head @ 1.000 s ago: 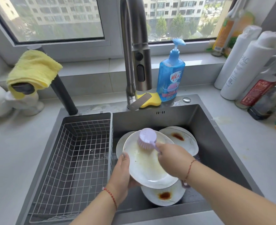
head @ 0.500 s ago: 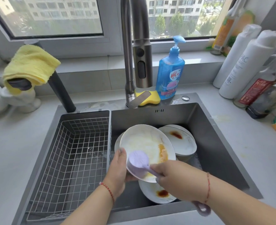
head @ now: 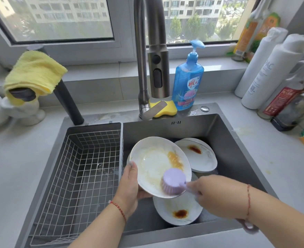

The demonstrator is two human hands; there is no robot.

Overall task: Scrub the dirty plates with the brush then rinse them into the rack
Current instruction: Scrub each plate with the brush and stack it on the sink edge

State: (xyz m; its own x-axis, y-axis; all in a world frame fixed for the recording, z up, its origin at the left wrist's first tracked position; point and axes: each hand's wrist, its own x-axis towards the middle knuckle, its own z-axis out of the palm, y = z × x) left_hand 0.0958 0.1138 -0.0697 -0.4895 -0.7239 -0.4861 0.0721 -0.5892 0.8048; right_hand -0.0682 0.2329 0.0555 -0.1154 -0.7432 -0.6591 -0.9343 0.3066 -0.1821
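Plates lie in the steel sink [head: 237, 158], which fills the middle of a pale grey counter [head: 13, 167] under a window [head: 61, 17] that looks out on apartment blocks and trees. At the sink's nine o'clock side sits a wire rack [head: 79, 172]. At twelve o'clock a brushed-metal tap [head: 153, 51] rises, with a yellow sponge [head: 167, 109] at its foot and a blue dish soap pump bottle [head: 187, 85] just beside it; the bottle's label bears red characters too small to read. At ten o'clock a yellow cloth [head: 34, 72] is draped over a dark spout. At two o'clock stand two white bottles, one [head: 271, 72] marked "PAC", and a dark bottle with a red label [head: 283, 101] whose print cannot be made out.

The left hand [head: 129, 187] grips the rim of a tilted white plate [head: 153, 163], thumb on its face, above the basin; the plate carries a yellow-brown smear. The right hand [head: 217, 194] is clenched round the handle of a lilac brush [head: 172, 181], whose head presses on the plate's lower right. Two more stained plates rest in the basin, one at one o'clock [head: 201, 154], one at six o'clock [head: 178, 210].
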